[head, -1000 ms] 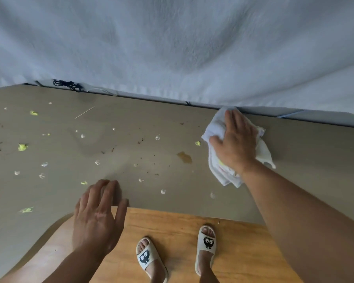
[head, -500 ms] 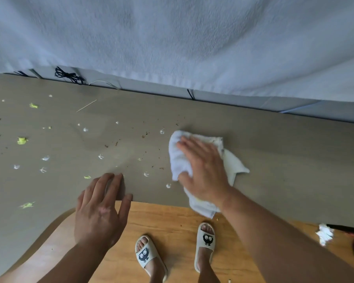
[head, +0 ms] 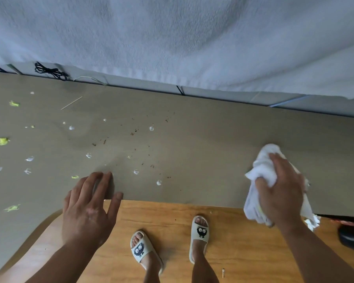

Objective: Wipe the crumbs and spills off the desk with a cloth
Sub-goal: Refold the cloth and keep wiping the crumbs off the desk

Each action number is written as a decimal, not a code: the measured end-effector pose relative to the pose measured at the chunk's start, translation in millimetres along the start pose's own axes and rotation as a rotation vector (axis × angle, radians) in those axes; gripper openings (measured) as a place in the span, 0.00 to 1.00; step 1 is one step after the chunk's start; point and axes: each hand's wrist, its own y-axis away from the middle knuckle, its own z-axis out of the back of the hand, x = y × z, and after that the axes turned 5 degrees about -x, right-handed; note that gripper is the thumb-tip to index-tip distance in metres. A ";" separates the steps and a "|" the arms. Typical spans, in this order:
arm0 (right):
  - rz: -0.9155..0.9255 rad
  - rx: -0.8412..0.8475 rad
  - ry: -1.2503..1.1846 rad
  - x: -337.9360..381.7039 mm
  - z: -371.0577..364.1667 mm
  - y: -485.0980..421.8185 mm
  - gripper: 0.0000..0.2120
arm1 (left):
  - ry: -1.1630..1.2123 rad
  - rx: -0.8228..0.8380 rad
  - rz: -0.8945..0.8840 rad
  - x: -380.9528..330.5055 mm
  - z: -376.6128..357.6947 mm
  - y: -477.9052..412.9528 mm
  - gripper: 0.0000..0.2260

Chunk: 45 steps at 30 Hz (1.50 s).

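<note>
Under the right hand (head: pixel 280 193), at the near edge of the tabletop (head: pixel 223 152), sits the white cloth (head: pixel 264 166). Fingers (head: pixel 278 160) of that hand are curled closed around the bunched fabric; one fold sticks up beyond the fingertips, and loose ends hang below the palm, past the tabletop edge. Cloth is partly over the edge, partly on the surface.

Left hand (head: pixel 88 209) lies flat at the near edge, fingers (head: pixel 98 180) spread and extended onto the tabletop, thumb along the rim; it grips nothing.

Between the two hands: scattered dark brown crumbs (head: pixel 134 132) and small clear droplets (head: pixel 158 182). Beyond and left of the left fingertips: more droplets, yellow-green scraps (head: pixel 3 141), and a thin wooden stick (head: pixel 71 103). Surface directly ahead of the right fingers shows no debris.

Far edge of the tabletop meets a pale hanging fabric (head: pixel 172 37); a black cord (head: pixel 49 71) lies bunched there. Below the edge: wooden floor (head: pixel 172 225), two feet in cream slippers (head: pixel 199 231) with a cartoon-eye print.
</note>
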 end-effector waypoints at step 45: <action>0.617 0.290 0.036 182.3 -77.0 69.4 0.33 | -0.121 0.079 0.162 85.1 32.2 5.2 0.24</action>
